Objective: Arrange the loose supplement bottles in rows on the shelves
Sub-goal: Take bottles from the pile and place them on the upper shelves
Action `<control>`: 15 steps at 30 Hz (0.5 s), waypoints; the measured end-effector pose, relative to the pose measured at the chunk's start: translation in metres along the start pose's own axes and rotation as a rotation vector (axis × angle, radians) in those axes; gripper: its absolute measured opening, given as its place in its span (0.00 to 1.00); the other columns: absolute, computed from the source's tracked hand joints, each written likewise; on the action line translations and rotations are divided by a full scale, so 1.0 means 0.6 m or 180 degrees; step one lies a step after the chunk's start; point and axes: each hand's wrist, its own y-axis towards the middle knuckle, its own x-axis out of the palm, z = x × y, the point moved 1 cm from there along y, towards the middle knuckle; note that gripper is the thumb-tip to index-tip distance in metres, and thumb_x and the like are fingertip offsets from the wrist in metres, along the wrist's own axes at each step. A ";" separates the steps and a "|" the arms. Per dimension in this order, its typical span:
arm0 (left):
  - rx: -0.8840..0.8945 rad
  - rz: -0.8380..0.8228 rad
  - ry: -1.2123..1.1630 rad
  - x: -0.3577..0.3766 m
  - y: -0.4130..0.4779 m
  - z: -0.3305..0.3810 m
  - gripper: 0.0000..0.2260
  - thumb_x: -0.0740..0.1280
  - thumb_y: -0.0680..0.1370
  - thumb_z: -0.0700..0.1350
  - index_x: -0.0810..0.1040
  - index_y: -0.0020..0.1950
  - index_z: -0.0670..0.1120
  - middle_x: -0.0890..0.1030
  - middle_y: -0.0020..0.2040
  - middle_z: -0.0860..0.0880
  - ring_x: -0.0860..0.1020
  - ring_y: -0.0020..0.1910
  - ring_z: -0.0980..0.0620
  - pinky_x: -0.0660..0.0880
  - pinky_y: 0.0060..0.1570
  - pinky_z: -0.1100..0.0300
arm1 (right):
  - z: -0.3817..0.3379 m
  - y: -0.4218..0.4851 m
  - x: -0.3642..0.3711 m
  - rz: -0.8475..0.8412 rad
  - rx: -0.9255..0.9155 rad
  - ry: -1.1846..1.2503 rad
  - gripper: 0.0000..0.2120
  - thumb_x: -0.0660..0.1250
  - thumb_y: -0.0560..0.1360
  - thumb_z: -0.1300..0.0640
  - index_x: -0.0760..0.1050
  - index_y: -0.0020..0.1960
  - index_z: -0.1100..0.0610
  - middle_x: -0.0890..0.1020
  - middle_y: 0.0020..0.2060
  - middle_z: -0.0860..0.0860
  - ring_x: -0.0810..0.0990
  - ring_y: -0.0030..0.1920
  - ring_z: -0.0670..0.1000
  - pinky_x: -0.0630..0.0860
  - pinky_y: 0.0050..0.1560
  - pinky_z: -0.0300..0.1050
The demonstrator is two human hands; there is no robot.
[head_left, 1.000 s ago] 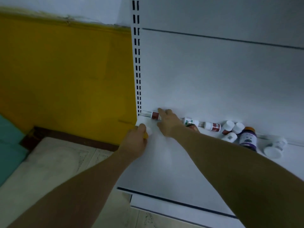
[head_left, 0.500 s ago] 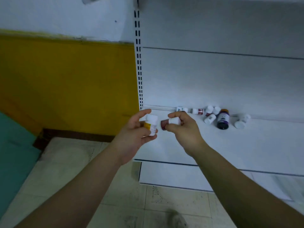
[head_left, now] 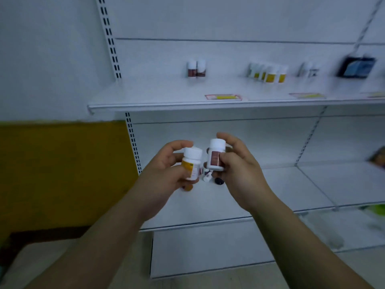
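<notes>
White shelving (head_left: 229, 21) fills the wall ahead, beside a yellow panel (head_left: 62, 163); my left hand (head_left: 166, 172) holds a yellow-labelled bottle (head_left: 191, 163) upright, fingers (head_left: 179, 144) curled round it; my right hand (head_left: 239, 172) grips a red-labelled bottle (head_left: 215, 156) just beside it, fingers clamped on its sides; both bottles hang before the lower shelf (head_left: 270, 195), where loose bottles (head_left: 207, 177) lie; two short rows (head_left: 268, 74) stand on the upper shelf (head_left: 145, 97)

Mustard wall panel (head_left: 62, 174) at left; blurred dark box (head_left: 356, 66), perhaps, upper right
</notes>
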 end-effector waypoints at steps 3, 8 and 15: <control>0.0263 0.0071 0.0054 0.068 0.003 0.044 0.23 0.60 0.73 0.26 0.76 0.52 0.54 0.81 0.48 0.46 0.83 0.44 0.46 0.80 0.49 0.50 | -0.065 -0.002 -0.054 -0.0141 -0.0334 -0.0039 0.18 0.58 0.77 0.65 0.76 0.54 0.44 0.80 0.49 0.55 0.79 0.43 0.53 0.75 0.40 0.45; 0.0724 0.0271 0.0447 0.137 0.027 0.122 0.20 0.61 0.73 0.26 0.72 0.50 0.53 0.79 0.53 0.43 0.80 0.51 0.41 0.80 0.50 0.52 | -0.162 0.014 -0.099 -0.0269 -0.0949 -0.0421 0.15 0.63 0.76 0.62 0.75 0.50 0.40 0.79 0.45 0.48 0.79 0.39 0.45 0.75 0.38 0.39; 0.0892 0.0741 0.1912 0.112 0.098 0.185 0.18 0.65 0.74 0.33 0.68 0.49 0.56 0.75 0.53 0.48 0.75 0.37 0.50 0.75 0.32 0.65 | -0.214 0.130 -0.077 -0.0470 -0.0986 -0.0784 0.13 0.65 0.74 0.62 0.74 0.52 0.44 0.80 0.47 0.52 0.80 0.40 0.48 0.82 0.46 0.47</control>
